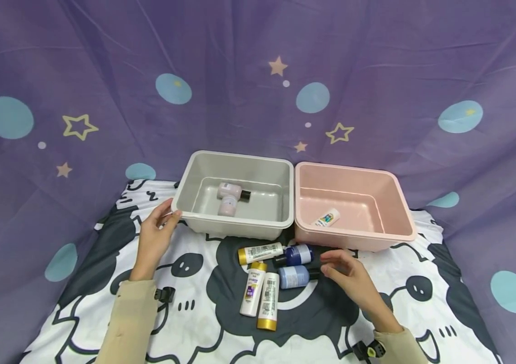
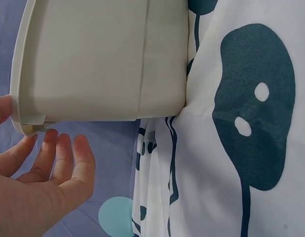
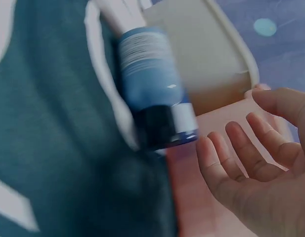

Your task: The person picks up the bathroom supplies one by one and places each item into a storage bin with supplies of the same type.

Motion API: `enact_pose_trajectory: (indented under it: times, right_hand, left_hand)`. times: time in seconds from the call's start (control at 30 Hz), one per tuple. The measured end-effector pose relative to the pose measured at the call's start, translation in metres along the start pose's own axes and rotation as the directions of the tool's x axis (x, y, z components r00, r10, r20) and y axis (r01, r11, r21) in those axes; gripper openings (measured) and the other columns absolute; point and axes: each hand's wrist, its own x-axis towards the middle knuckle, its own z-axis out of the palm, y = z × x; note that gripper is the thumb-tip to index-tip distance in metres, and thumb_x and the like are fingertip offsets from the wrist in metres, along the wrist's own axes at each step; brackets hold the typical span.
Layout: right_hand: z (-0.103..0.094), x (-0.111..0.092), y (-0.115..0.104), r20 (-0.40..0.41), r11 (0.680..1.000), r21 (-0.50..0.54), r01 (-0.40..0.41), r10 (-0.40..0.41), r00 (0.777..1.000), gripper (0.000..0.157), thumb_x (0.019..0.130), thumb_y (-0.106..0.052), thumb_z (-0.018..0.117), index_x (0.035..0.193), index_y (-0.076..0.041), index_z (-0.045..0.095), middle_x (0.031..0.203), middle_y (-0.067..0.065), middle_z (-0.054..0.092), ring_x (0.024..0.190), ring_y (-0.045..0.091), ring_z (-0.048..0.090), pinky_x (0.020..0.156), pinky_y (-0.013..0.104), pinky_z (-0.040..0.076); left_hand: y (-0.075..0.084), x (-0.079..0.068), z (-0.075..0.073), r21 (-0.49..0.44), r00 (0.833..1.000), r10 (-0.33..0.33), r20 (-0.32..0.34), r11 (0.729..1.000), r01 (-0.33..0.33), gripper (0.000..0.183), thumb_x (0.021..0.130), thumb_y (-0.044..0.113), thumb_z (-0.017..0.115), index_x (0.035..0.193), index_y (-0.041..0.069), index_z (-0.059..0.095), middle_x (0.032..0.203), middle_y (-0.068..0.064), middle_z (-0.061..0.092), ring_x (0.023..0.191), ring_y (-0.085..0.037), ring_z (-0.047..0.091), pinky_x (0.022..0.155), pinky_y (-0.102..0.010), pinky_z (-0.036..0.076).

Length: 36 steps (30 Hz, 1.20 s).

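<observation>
My left hand (image 1: 154, 242) grips the near left corner of the grey bin (image 1: 235, 227), thumb at the rim and fingertips under it in the left wrist view. My right hand (image 1: 351, 280) hovers beside the bottles with its fingers apart and nothing in them. Nearest to it lie a light blue bottle (image 1: 293, 277) and a dark blue bottle (image 1: 300, 255), both with black caps. Three white bottles with gold caps lie left of these: one sideways (image 1: 262, 253), one with its cap away from me (image 1: 252, 293), one with its cap towards me (image 1: 268, 298).
Two pale pink bottles (image 1: 228, 205) lie inside the grey bin. To its right stands a pink bin (image 1: 358, 236) with a white bottle (image 1: 328, 217) in it. A cartoon-print cloth (image 1: 185, 323) covers the table, and a purple curtain (image 1: 240, 76) hangs behind.
</observation>
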Motion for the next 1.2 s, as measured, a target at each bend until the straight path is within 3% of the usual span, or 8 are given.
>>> enact_pose_trajectory:
  times: [0.33,0.57,0.8,0.9,1.0,1.2]
  right_hand:
    - [0.008,0.0,0.035,0.067,0.986,0.033,-0.161,0.158,0.985,0.041,0.094,-0.009,0.072,0.129,0.004,0.058,0.126,0.024,0.06,0.101,0.021,0.065,0.082,0.028,0.056]
    - [0.009,0.005,0.042,0.155,0.987,0.031,-0.161,0.154,0.976,0.045,0.094,-0.009,0.072,0.133,0.006,0.055,0.127,0.027,0.06,0.109,0.032,0.063,0.085,0.025,0.055]
    - [0.009,0.007,0.044,0.184,0.982,0.096,-0.162,0.142,0.973,0.043,0.093,-0.003,0.07,0.131,0.01,0.054,0.123,0.028,0.061,0.103,0.022,0.066,0.084,0.027,0.056]
    - [0.01,0.006,0.045,0.205,0.961,0.195,-0.198,0.158,0.966,0.045,0.093,0.0,0.069,0.131,0.014,0.051,0.123,0.031,0.057,0.1,0.02,0.067,0.086,0.034,0.058]
    - [0.011,0.004,0.047,0.219,0.919,0.303,-0.252,0.19,0.957,0.047,0.093,0.001,0.068,0.132,0.016,0.048,0.123,0.032,0.054,0.1,0.022,0.067,0.09,0.042,0.056]
    - [0.014,0.0,0.046,0.22,0.857,0.417,-0.302,0.227,0.949,0.05,0.092,0.005,0.067,0.135,0.017,0.043,0.12,0.028,0.055,0.099,0.024,0.066,0.091,0.05,0.054]
  left_hand:
    - [-0.001,-0.001,0.0,-0.021,1.0,0.011,0.005,1.0,-0.011,0.057,0.099,0.035,0.065,0.149,0.013,0.048,0.141,-0.012,0.055,0.121,-0.026,0.056,0.085,-0.014,0.051]
    - [0.0,-0.002,0.0,-0.022,1.0,0.006,0.004,1.0,-0.006,0.057,0.099,0.034,0.065,0.15,0.013,0.048,0.141,-0.012,0.055,0.121,-0.024,0.056,0.084,-0.014,0.051]
    - [0.0,-0.001,0.001,-0.024,1.0,0.014,0.002,1.0,-0.014,0.058,0.098,0.037,0.066,0.149,0.013,0.049,0.14,-0.012,0.056,0.119,-0.024,0.057,0.085,-0.015,0.052]
    - [0.0,0.0,0.001,-0.021,1.0,0.015,0.002,1.0,-0.015,0.059,0.098,0.038,0.066,0.149,0.012,0.049,0.139,-0.012,0.056,0.119,-0.024,0.057,0.085,-0.015,0.052]
    - [0.0,0.0,0.001,-0.022,1.0,0.017,-0.001,1.0,-0.017,0.058,0.098,0.037,0.066,0.148,0.012,0.05,0.138,-0.012,0.057,0.118,-0.024,0.057,0.084,-0.015,0.052]
    - [0.001,0.0,0.0,-0.017,1.0,0.013,-0.003,1.0,-0.013,0.058,0.098,0.037,0.066,0.148,0.013,0.05,0.138,-0.012,0.057,0.118,-0.023,0.057,0.084,-0.015,0.052]
